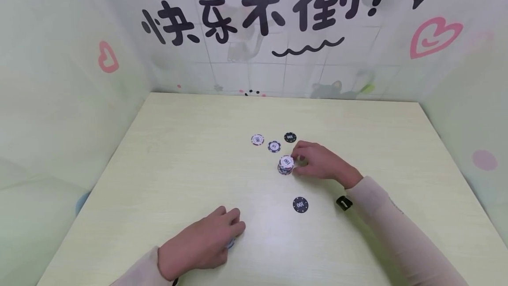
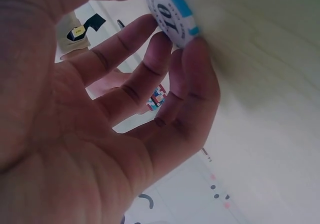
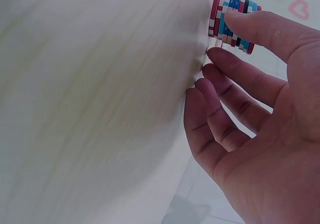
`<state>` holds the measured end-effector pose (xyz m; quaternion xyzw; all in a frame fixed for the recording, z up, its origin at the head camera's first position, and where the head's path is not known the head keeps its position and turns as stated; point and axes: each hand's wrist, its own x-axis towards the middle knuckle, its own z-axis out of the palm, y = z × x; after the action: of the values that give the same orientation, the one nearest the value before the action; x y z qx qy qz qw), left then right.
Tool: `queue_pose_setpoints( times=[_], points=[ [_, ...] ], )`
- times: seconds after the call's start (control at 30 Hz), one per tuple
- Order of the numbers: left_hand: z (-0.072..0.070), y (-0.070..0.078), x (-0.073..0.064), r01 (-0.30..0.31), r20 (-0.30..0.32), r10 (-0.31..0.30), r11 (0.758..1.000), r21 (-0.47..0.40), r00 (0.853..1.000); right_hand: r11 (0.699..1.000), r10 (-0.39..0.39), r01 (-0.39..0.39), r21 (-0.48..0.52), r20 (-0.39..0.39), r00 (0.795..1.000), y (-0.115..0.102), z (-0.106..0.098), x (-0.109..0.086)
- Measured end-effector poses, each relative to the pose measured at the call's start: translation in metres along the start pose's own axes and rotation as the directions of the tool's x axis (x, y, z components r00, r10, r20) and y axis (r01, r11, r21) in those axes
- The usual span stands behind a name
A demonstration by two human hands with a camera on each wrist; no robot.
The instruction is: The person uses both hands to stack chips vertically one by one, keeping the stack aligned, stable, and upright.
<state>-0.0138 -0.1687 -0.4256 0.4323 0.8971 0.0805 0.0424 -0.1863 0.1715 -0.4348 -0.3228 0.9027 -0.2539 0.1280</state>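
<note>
My left hand [image 1: 202, 246] pinches a light blue and white poker chip [image 2: 172, 17] marked 10 between thumb and fingertips, low over the near part of the table. In the head view the hand covers most of that chip. A stack of mixed-colour poker chips [image 1: 285, 165] stands upright, topped by a white one marked 100. At its right side is my right hand [image 1: 319, 160], with bent fingers and the thumb and index tips close to the stack. The right wrist view has the thumb overlapping the stack [image 3: 235, 3]; whether it presses on it is unclear.
Behind the stack lie a white chip [image 1: 257, 139], a dark blue and white chip [image 1: 274, 146] and a black chip [image 1: 290, 137]. Another black chip [image 1: 300, 205] lies nearer. Printed white sheets [image 1: 254, 69] stand around the pale table [image 1: 190, 144].
</note>
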Motion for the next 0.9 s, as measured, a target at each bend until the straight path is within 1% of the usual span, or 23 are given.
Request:
queue_pose_setpoints(
  times=[0.07, 0.23, 0.37, 0.57, 0.73, 0.9],
  points=[
    [0.001, 0.000, 0.002, -0.003, -0.005, 0.003, 1.000, 0.015, 1.000, 1.000, 0.001, -0.001, 0.000, 0.000, 1.000, 0.000, 0.000, 0.000],
    [0.002, 0.000, 0.005, 0.015, 0.004, -0.015, 1.000, 0.012, 1.000, 1.000, -0.002, 0.002, 0.005, -0.005, 1.000, 0.000, 0.000, 0.000],
    [0.004, 0.001, 0.010, 0.003, -0.005, -0.002, 0.999, 0.045, 1.000, 1.000, -0.001, 0.001, 0.007, -0.008, 1.000, 0.000, 0.000, 0.000],
    [0.003, -0.001, 0.016, -0.004, 0.015, 0.003, 0.999, 0.047, 1.000, 1.000, -0.007, 0.007, 0.006, -0.014, 1.000, 0.000, 0.000, -0.001],
    [0.003, -0.005, 0.021, -0.035, -0.002, 0.035, 0.997, 0.068, 0.999, 1.000, -0.004, 0.004, 0.009, -0.014, 1.000, 0.001, 0.000, -0.001],
    [0.000, -0.009, 0.027, -0.054, 0.001, 0.054, 0.996, 0.071, 0.999, 1.000, -0.004, 0.004, 0.009, -0.014, 1.000, 0.002, 0.001, -0.001]
  ],
)
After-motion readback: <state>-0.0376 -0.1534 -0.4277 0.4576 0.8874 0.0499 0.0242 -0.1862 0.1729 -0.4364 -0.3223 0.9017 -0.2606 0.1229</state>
